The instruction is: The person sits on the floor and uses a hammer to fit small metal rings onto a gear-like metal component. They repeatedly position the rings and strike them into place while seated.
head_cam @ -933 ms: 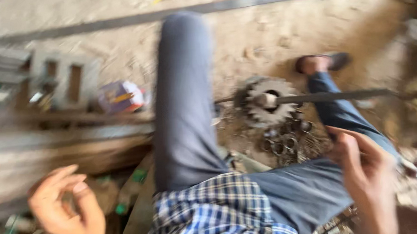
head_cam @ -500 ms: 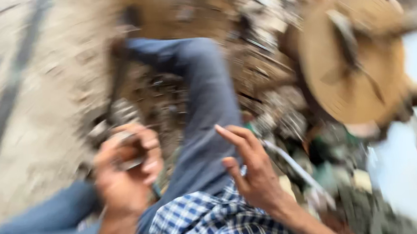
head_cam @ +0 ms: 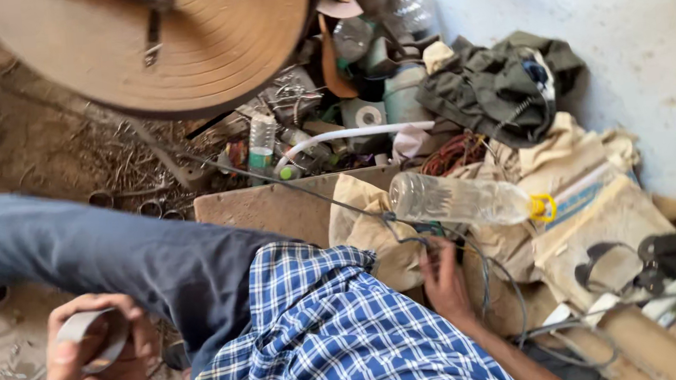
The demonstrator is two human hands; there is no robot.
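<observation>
My left hand [head_cam: 89, 370] is at the lower left, closed around a flat grey metal ring [head_cam: 98, 334]. My right hand [head_cam: 443, 274] reaches to the right past my blue checked shirt. Its fingers rest in the clutter on a small dark object [head_cam: 436, 231] and thin grey cables [head_cam: 404, 233], just below a clear plastic bottle with a yellow cap ring [head_cam: 457, 197]. Whether those fingers grip anything is hidden. My leg in blue jeans [head_cam: 104, 250] crosses the left of the view.
A big round wooden disc [head_cam: 209, 48] hangs over the top left. Crumpled brown paper sacks [head_cam: 584, 196], an olive cloth bundle [head_cam: 489, 84], a white pipe [head_cam: 350, 133], small bottles and scrap lie along a pale wall [head_cam: 644, 34]. Dirt floor with metal rings [head_cam: 101, 199] is on the left.
The view has swung from the gear and bar on the dirt floor to the cluttered pile by the wall. My left hand now holds the ring; my right hand has reached into the clutter.
</observation>
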